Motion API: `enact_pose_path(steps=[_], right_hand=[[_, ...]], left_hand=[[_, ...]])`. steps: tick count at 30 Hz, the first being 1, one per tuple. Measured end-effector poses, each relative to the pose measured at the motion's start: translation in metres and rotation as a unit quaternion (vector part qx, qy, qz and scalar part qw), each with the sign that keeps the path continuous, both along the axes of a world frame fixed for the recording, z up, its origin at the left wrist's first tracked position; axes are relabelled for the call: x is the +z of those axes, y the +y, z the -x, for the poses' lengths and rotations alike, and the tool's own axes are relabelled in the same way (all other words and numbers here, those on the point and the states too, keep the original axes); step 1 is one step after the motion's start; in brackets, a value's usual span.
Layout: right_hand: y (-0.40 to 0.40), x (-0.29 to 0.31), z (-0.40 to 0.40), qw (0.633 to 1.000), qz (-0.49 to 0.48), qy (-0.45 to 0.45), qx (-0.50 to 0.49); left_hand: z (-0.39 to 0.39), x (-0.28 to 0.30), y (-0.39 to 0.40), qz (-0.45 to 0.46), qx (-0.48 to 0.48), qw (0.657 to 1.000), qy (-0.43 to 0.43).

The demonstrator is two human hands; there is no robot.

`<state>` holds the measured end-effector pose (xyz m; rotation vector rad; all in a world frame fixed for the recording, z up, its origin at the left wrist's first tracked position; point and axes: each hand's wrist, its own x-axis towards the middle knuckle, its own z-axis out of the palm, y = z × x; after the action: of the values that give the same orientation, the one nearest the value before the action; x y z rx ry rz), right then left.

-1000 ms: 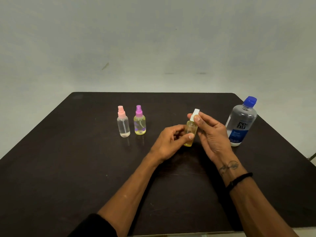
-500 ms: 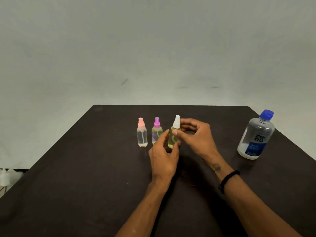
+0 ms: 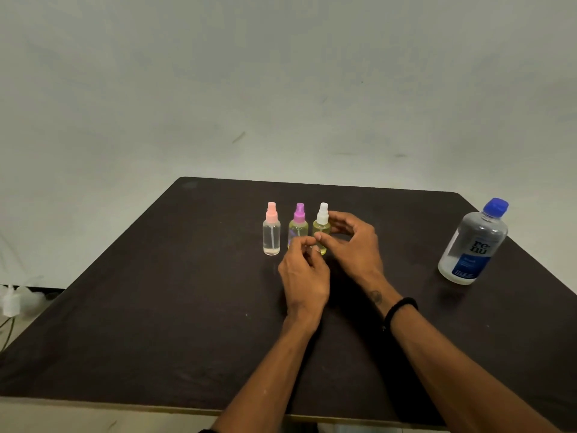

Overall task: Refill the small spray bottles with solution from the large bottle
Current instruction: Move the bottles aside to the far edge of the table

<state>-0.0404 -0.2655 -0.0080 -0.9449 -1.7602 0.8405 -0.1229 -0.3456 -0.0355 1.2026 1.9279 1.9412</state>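
Head view is showing one dark desk (image 3: 156,307) carrying one large bottle (image 3: 473,242), blue cap up, standing at the right edge. Two hands are meeting mid-desk: the right hand (image 3: 352,245) is curling thumb and fingers around the white-capped spray bottle (image 3: 321,228); the left hand (image 3: 304,273) is loosely curled, fingertips at that bottle's base, contact unclear. Three small spray bottles are standing upright in a row, nozzles up: pink-capped spray bottle (image 3: 271,229), purple-capped spray bottle (image 3: 298,225), then white-capped.

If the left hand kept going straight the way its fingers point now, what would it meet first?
Probably the purple-capped spray bottle. The left hand points away from the person, fingertips close in front of that bottle's base, with the white-capped spray bottle just to the right. From one view, depth is unclear, so it might clip either.
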Motion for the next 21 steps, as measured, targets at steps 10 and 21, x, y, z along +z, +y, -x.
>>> enact_pose_path(steps=[10, 21], right_hand=[[-0.033, 0.000, -0.061, 0.995, -0.041, -0.035, -0.082], [-0.039, 0.017, -0.171, 0.914, -0.223, 0.016, -0.338]], left_hand=[[-0.031, 0.002, -0.021, 0.053, -0.122, 0.990, 0.052], [-0.126, 0.006, 0.007, 0.074, -0.197, 0.977, 0.044]])
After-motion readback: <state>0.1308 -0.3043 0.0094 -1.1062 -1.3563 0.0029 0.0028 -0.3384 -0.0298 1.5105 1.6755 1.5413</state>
